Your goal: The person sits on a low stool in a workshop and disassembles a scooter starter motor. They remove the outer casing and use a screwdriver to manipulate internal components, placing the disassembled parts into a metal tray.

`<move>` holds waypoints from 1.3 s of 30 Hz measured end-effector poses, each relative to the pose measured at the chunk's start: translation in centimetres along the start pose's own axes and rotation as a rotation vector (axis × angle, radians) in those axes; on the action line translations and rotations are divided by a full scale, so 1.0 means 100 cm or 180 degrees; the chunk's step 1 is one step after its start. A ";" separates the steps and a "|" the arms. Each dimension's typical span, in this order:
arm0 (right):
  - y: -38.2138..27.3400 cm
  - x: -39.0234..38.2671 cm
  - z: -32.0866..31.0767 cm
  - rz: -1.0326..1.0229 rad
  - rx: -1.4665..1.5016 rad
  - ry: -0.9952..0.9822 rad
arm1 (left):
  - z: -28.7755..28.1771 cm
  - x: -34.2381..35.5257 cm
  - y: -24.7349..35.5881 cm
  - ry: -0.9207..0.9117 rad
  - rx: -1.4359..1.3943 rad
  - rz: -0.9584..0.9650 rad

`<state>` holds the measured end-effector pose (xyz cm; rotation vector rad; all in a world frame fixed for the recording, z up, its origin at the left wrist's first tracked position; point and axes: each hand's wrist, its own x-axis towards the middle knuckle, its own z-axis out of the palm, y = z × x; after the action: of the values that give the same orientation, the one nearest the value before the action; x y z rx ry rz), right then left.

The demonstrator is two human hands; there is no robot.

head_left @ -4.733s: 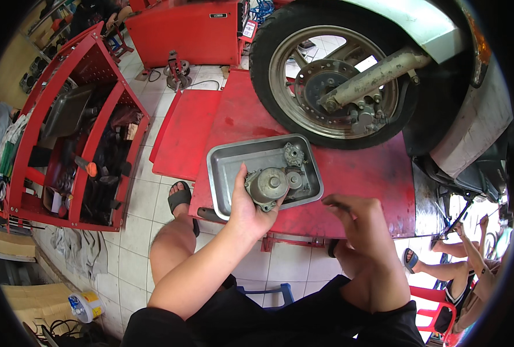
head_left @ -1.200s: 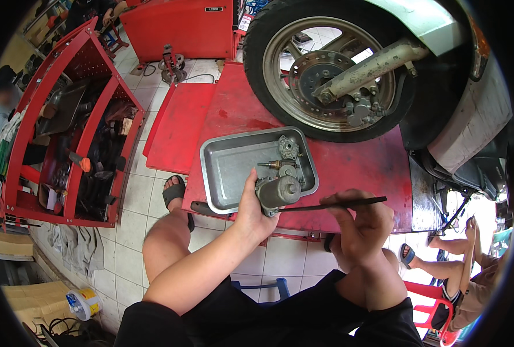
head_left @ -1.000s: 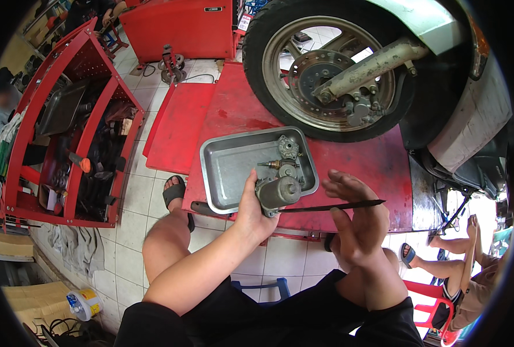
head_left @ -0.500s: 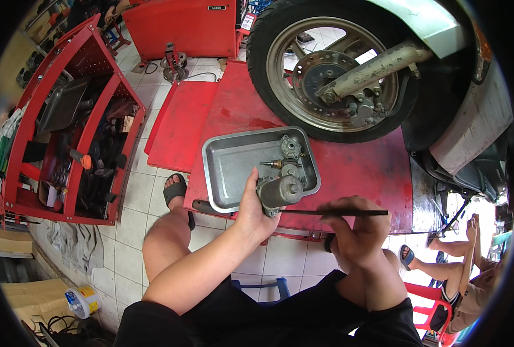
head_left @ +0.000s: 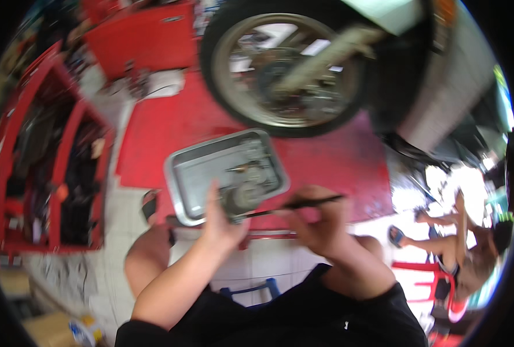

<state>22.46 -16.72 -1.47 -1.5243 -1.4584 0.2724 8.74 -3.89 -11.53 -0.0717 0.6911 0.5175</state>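
My left hand (head_left: 221,226) is closed around a grey, cylindrical metal engine part (head_left: 241,200), holding it over the near edge of a metal tray (head_left: 199,176). In my right hand (head_left: 322,225) is a thin dark rod-like tool (head_left: 312,202), pinched between the fingers. Its narrow end points left and meets the lower side of the engine part; blur hides whether it truly touches. Smaller metal parts (head_left: 253,151) lie in the right side of the tray, one with a brass-coloured piece.
The tray rests on a red platform (head_left: 332,165) below a motorcycle's front wheel (head_left: 222,87). A red tool cart (head_left: 77,168) stands left, and a red cabinet (head_left: 147,43) behind. At right a person sits on a red chair (head_left: 410,266). Cardboard (head_left: 51,329) lies lower left.
The whole view has shifted and blurred, so most things appear further left. Both hands still hold the engine part and the rod-like tool, with the tool now tilted more.
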 end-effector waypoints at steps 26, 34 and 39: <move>-0.016 0.013 -0.006 0.0120 0.0325 -0.0078 | -0.001 -0.012 0.012 0.0104 0.0213 -0.0051; -0.009 0.004 -0.005 0.0029 0.0766 -0.0097 | 0.004 -0.006 0.004 0.0171 0.0291 0.0026; -0.011 0.006 0.000 -0.0104 0.0563 0.0063 | 0.007 -0.009 0.002 0.0198 0.0307 0.0061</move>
<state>21.86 -16.42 -0.43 -1.3562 -1.4041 0.3564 8.44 -3.91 -10.43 0.0092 0.7773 0.5013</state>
